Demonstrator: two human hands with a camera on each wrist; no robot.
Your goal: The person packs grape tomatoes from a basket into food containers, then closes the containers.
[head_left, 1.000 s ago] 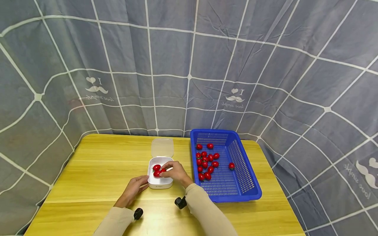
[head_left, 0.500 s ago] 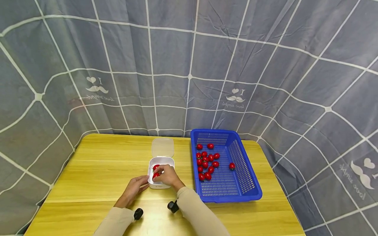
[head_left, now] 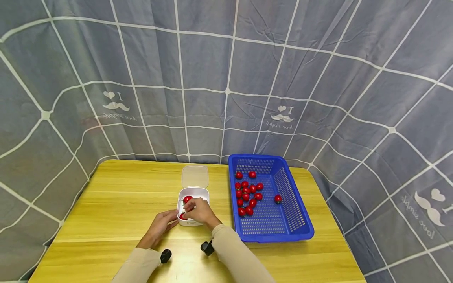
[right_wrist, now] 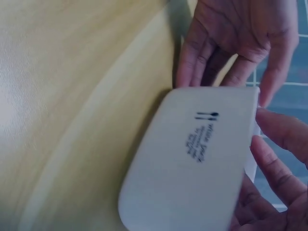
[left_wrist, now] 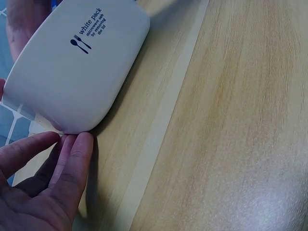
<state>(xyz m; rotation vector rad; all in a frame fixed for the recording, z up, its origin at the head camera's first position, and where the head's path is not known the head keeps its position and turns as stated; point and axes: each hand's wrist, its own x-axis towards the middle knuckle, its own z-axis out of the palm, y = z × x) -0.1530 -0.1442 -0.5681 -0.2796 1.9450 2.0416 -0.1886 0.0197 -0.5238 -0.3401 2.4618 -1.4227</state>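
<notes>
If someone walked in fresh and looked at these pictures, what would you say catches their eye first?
Most likely the blue basket on the right of the yellow wooden table, with bright red cherry tomatoes scattered in it. Next, the two hands at the small white container mid-table: the left hand touches its near corner, the right hand reaches into it. Its clear lid lies just behind.

A yellow wooden table (head_left: 116,200) carries everything. Near its middle sits a white box (head_left: 191,222), with a clear lid (head_left: 195,176) lying flat just beyond it. To the right stands a blue basket (head_left: 283,228), reaching from the far edge toward the near side.
</notes>
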